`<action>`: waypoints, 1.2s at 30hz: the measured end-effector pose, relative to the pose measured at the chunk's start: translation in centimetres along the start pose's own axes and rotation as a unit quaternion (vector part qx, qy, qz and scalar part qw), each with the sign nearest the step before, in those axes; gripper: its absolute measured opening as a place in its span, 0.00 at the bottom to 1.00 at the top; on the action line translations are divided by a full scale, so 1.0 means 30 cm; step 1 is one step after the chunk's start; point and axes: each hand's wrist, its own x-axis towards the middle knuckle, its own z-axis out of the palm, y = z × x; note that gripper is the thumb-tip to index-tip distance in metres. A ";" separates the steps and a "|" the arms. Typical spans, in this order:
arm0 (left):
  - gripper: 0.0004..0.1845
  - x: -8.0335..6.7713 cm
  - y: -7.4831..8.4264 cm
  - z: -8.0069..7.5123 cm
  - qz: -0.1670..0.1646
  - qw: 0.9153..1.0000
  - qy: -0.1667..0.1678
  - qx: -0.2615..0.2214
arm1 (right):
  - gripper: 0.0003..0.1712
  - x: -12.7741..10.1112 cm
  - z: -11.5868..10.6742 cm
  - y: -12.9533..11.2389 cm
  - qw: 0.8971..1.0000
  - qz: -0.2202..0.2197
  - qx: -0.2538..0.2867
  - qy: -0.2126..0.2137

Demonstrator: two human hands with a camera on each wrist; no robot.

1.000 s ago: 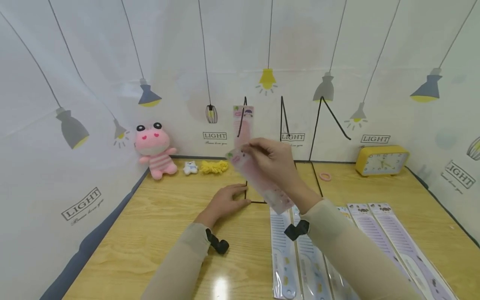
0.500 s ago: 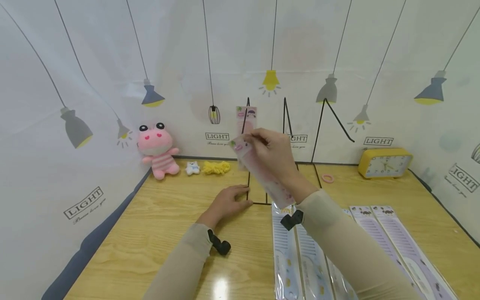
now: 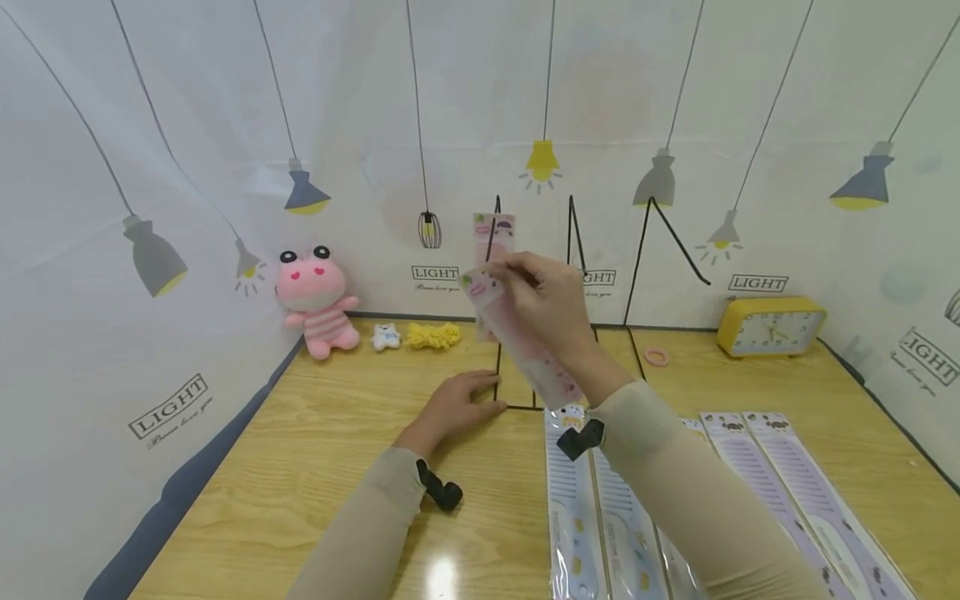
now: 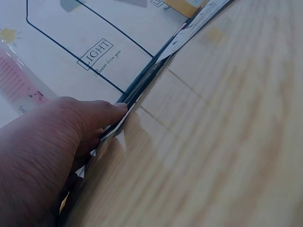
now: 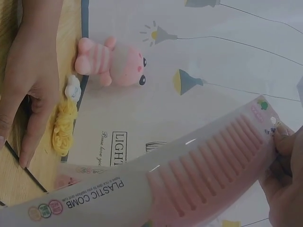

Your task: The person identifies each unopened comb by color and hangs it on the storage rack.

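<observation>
My right hand [image 3: 501, 275] pinches the top end of a packaged pink comb [image 3: 525, 346] and holds it tilted in the air, just in front of the left upright of a black wire rack [image 3: 497, 217]. A second pink comb pack [image 3: 492, 229] hangs on that upright. In the right wrist view the held pink comb [image 5: 203, 184] fills the frame, with my fingertips [image 5: 284, 142] at its hang-hole end. My left hand [image 3: 468, 400] lies flat on the table, fingers pressing on the rack's base wire [image 4: 142, 80].
Several packaged blue combs [image 3: 573, 508] and purple combs [image 3: 787, 492] lie in a row at the front right. At the back stand a pink plush [image 3: 315, 300], a small white bear [image 3: 385, 336], yellow yarn [image 3: 431, 335], a pink hair ring [image 3: 655, 357] and a yellow clock [image 3: 768, 323].
My right hand has lifted the pink comb up and slightly back, closer to the rack's left upright. The left hand has stayed on the base wire.
</observation>
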 end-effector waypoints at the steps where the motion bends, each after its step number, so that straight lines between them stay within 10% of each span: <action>1: 0.32 0.001 -0.001 0.000 0.002 1.000 0.000 -0.002 | 0.08 -0.001 0.001 0.002 1.000 -0.002 -0.001 0.001; 17: 0.35 0.000 -0.028 0.007 -0.012 1.000 -0.009 0.011 | 0.08 0.035 0.050 0.086 1.000 0.015 -0.009 0.020; 36: 0.31 0.006 -0.011 0.009 -0.011 1.000 0.000 0.003 | 0.13 0.106 0.137 0.210 0.984 0.144 0.034 0.099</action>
